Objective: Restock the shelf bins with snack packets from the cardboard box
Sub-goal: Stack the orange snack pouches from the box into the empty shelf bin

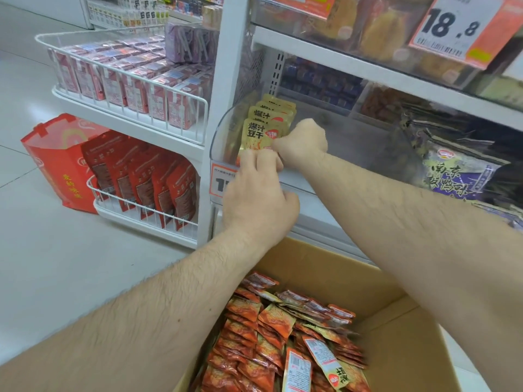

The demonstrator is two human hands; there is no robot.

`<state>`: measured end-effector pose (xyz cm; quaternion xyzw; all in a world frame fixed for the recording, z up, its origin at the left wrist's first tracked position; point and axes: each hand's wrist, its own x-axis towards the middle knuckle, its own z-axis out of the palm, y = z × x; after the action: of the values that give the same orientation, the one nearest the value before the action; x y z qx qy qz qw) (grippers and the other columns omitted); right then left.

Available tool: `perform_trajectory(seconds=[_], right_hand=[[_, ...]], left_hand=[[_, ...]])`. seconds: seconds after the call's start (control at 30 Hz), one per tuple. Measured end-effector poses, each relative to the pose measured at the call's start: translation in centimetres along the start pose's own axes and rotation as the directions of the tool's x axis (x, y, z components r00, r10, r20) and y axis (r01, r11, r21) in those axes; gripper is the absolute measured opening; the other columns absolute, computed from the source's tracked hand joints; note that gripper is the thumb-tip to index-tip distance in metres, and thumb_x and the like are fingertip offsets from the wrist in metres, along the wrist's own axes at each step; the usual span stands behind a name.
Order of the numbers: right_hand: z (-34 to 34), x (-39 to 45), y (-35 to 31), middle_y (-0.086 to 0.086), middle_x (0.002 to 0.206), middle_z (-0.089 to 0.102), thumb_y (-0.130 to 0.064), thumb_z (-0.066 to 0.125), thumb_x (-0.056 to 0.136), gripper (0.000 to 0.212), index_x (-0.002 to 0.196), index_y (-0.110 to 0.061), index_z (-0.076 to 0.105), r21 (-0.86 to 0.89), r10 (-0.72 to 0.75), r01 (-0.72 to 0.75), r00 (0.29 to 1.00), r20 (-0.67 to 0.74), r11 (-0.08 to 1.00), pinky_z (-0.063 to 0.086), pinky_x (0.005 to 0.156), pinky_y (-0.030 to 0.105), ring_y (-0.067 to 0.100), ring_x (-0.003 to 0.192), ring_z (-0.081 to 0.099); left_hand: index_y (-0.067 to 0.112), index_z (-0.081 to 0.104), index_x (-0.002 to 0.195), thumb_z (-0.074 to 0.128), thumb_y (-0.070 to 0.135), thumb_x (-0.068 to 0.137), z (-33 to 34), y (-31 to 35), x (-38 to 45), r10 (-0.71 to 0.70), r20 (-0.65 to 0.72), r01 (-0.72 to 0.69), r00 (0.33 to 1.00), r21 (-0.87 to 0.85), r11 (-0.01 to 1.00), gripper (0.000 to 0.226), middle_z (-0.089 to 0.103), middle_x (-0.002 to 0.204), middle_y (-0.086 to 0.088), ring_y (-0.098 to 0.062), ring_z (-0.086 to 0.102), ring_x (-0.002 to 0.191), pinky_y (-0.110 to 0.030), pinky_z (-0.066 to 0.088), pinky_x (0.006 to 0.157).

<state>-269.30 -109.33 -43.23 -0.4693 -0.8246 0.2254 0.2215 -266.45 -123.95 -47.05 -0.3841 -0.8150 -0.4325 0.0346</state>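
Note:
A clear plastic shelf bin holds a row of upright yellow snack packets. My right hand reaches into the bin with fingers curled round the front yellow packet's right edge. At the bin's front lip, my left hand pinches the lower edge of that same packet. Below both arms sits the open cardboard box, filled with several loose orange and yellow snack packets.
A white wire rack with red-and-white cartons stands at left, and red pouches fill its lower basket. A red gift bag sits on the tiled floor. Purple packets lie on the shelf to the right. An orange price tag hangs above.

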Motion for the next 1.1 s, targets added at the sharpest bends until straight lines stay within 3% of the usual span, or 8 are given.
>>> perform_trajectory(seconds=[0.2,0.3,0.47,0.6,0.7,0.8,0.97,1.1], right_hand=[[-2.6,-9.5,5.3,-0.012,0.058,0.047,-0.022,0.062,0.080,0.013,0.070,-0.014,0.063,0.079,-0.540,0.656,0.679,-0.497,0.751,0.041,0.056,0.027,0.012,0.055,0.048],[-1.1,-13.8,9.9,-0.012,0.050,0.040,-0.023,0.060,0.077,0.015,0.065,-0.015,0.062,0.191,-0.475,0.639,0.710,-0.520,0.745,0.036,0.052,0.024,0.006,0.048,0.039],[4.0,-19.2,21.5,-0.009,0.057,0.053,-0.023,0.065,0.078,0.018,0.065,-0.023,0.053,0.090,0.031,-0.040,0.994,0.104,0.995,0.041,0.059,0.026,0.007,0.060,0.054],[8.5,-22.5,27.2,0.001,0.062,0.053,-0.067,0.064,0.075,0.055,0.062,-0.016,0.048,-0.468,0.422,-0.127,0.676,0.605,0.874,0.038,0.052,0.028,0.022,0.061,0.056],[10.8,-24.7,28.3,0.000,0.078,0.059,-0.077,0.068,0.068,0.066,0.084,-0.014,0.056,-0.566,0.541,-0.146,0.554,0.633,0.812,0.041,0.057,0.028,0.021,0.078,0.061],[11.9,-25.5,28.8,-0.001,0.093,0.058,-0.057,0.081,0.067,0.073,0.115,-0.012,0.050,-0.549,0.574,-0.247,0.589,0.569,0.798,0.046,0.063,0.029,0.021,0.089,0.064],[9.0,-24.0,27.3,0.009,0.104,0.065,-0.014,0.059,0.086,0.018,0.104,-0.011,0.059,-0.588,0.437,0.030,0.639,0.634,0.809,0.049,0.069,0.029,0.027,0.102,0.066],[3.4,-20.3,23.8,0.004,0.087,0.062,-0.005,0.052,0.084,0.018,0.093,-0.015,0.064,-0.502,0.252,0.261,0.625,0.739,0.824,0.044,0.065,0.029,0.027,0.089,0.062]], left_hand=[[0.028,0.045,0.088,0.055,0.026,0.080,2.0,-0.1,-2.5,-0.088,0.459,0.092,0.884,0.015,0.996,0.013,0.054,0.078,0.006,-0.023,0.056,0.077,-0.033,0.040,0.062],[0.027,0.056,0.096,0.038,0.036,0.070,3.2,-0.5,-3.5,-0.079,0.669,-0.047,0.739,0.168,0.985,0.033,0.056,0.075,0.008,-0.026,0.061,0.080,-0.034,0.048,0.066],[0.027,0.054,0.098,0.064,0.026,0.085,4.4,-1.4,-5.7,-0.138,0.766,-0.015,0.627,0.189,0.982,0.016,0.060,0.090,0.009,-0.015,0.058,0.088,-0.026,0.044,0.074],[0.026,0.055,0.101,0.062,0.024,0.087,5.6,-1.3,-6.6,-0.119,0.839,-0.063,0.531,0.179,0.982,0.016,0.061,0.095,0.009,-0.014,0.059,0.089,-0.026,0.046,0.075],[0.025,0.054,0.105,0.062,0.025,0.089,6.0,-0.9,-6.8,-0.081,0.869,-0.116,0.488,0.156,0.981,0.018,0.060,0.098,0.009,-0.014,0.057,0.092,-0.026,0.047,0.080],[0.023,0.058,0.111,0.062,0.023,0.090,6.0,-0.8,-7.0,-0.069,0.888,-0.122,0.454,0.139,0.983,0.022,0.063,0.106,0.007,-0.013,0.060,0.095,-0.028,0.050,0.082],[0.024,0.061,0.118,0.062,0.023,0.089,6.0,-1.3,-7.2,-0.077,0.912,-0.151,0.403,0.149,0.977,0.028,0.063,0.107,0.008,-0.013,0.061,0.097,-0.031,0.054,0.087],[0.025,0.054,0.130,0.069,0.031,0.085,6.5,-1.6,-7.5,-0.071,0.928,-0.226,0.367,0.163,0.960,0.048,0.058,0.126,0.005,-0.017,0.057,0.112,-0.035,0.050,0.097]])
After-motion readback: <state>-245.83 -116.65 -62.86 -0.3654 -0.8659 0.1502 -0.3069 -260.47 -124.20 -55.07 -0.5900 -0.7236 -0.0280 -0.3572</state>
